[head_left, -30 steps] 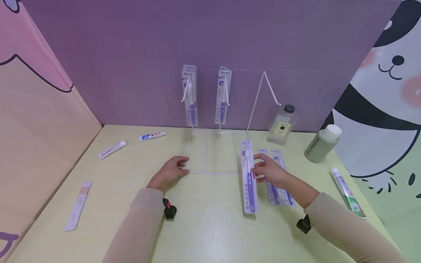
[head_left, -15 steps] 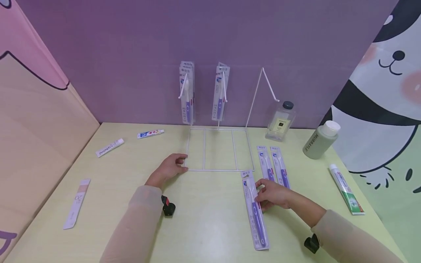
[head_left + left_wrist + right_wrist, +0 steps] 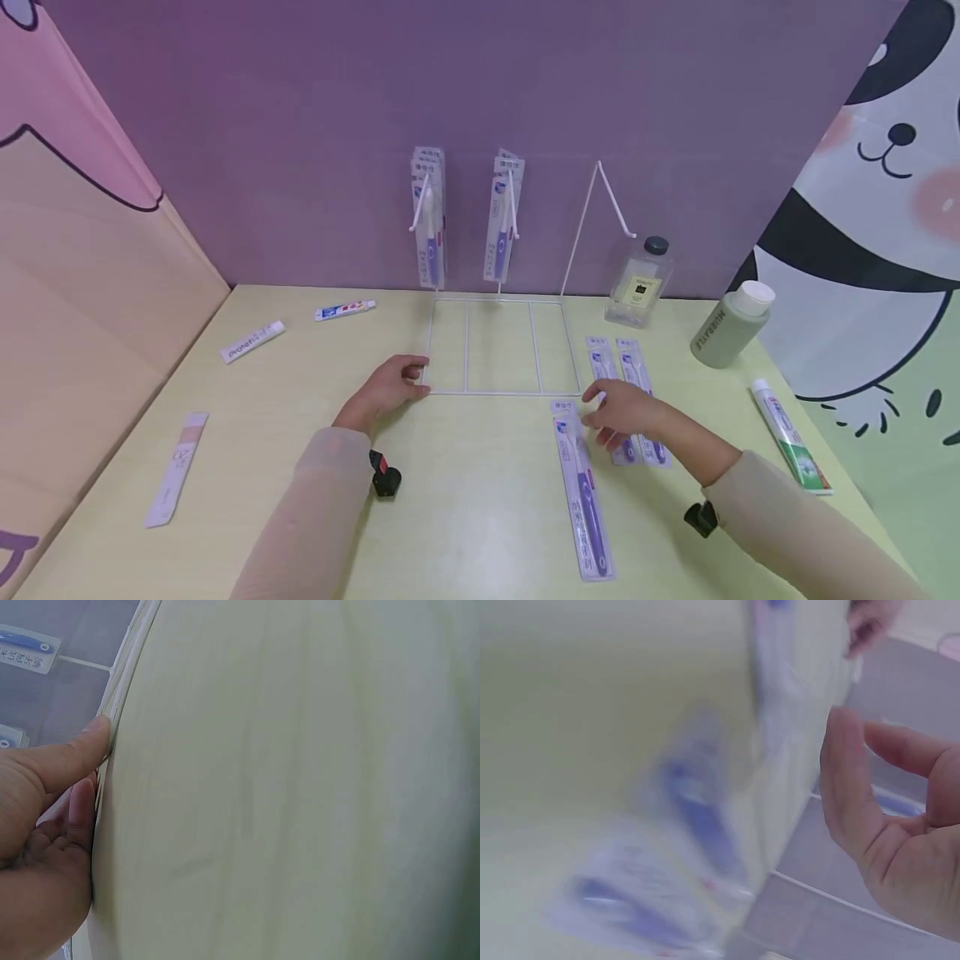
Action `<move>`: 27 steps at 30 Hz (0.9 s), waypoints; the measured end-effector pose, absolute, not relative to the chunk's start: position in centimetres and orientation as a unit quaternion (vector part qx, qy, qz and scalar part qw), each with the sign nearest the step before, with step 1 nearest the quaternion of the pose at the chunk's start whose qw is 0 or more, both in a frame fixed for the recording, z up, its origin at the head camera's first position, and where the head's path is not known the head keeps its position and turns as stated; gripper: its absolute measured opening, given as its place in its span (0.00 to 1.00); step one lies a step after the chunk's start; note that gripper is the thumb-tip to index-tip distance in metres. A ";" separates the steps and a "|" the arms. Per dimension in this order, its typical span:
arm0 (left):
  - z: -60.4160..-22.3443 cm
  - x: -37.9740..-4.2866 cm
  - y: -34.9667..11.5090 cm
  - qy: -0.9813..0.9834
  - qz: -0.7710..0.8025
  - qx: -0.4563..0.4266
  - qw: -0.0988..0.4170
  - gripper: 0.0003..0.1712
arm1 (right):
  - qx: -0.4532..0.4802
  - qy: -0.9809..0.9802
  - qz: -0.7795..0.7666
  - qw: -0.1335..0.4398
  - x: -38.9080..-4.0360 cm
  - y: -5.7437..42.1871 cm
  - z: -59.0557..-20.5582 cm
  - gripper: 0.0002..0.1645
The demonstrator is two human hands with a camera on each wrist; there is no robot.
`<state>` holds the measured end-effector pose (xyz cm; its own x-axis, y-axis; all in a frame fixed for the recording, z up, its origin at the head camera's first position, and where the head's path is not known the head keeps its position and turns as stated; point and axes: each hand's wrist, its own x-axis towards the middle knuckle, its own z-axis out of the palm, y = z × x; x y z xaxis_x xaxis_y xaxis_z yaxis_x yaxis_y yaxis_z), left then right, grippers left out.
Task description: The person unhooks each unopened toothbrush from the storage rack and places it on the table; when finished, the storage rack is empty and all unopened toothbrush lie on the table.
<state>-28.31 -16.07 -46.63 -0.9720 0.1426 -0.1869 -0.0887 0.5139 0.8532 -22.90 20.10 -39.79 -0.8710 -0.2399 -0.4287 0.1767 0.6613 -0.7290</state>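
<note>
My left hand [image 3: 386, 390] pinches the left side of the white wire display rack [image 3: 466, 350]; the left wrist view shows my thumb [image 3: 96, 735] against its wire. My right hand [image 3: 626, 412] holds nothing, its fingers loosely bent above the table. Just to its left, a packaged toothbrush [image 3: 585, 500] lies flat in front of the rack. Beneath and behind that hand lie two more toothbrush packs, a left one [image 3: 602, 360] partly hidden and a right one [image 3: 634, 367]. Toothbrush packs hang from the rack's left hook [image 3: 430, 221] and middle hook [image 3: 512, 204]. Its right hook [image 3: 615, 200] carries nothing.
At the back right stand a clear bottle [image 3: 639, 285] with a black cap and a grey-green bottle [image 3: 731, 325]. A large toothpaste tube [image 3: 791, 437] lies at the right. Leftward are two small tubes, one white [image 3: 253, 342], one blue-white [image 3: 345, 310], and a flat pack [image 3: 177, 471].
My right hand brought the toothbrush pack down toward the front, laid it on the table and let go, then moved back up. The left hand stays at the rack.
</note>
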 end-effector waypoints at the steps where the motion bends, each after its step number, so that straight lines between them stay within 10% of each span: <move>1: -46.7 -28.3 -16.1 0.863 0.491 0.015 0.116 0.30 | -0.029 0.878 -0.410 0.245 -23.7 19.8 -39.3 0.22; 16: -46.9 -28.3 -16.1 0.868 0.486 0.012 0.104 0.29 | -0.122 0.836 -0.528 -0.082 -37.6 12.9 -35.7 0.20; 27: -46.6 -28.1 -15.9 0.870 0.482 0.003 0.101 0.30 | -0.101 0.786 -0.583 -0.179 -40.9 8.8 -32.7 0.19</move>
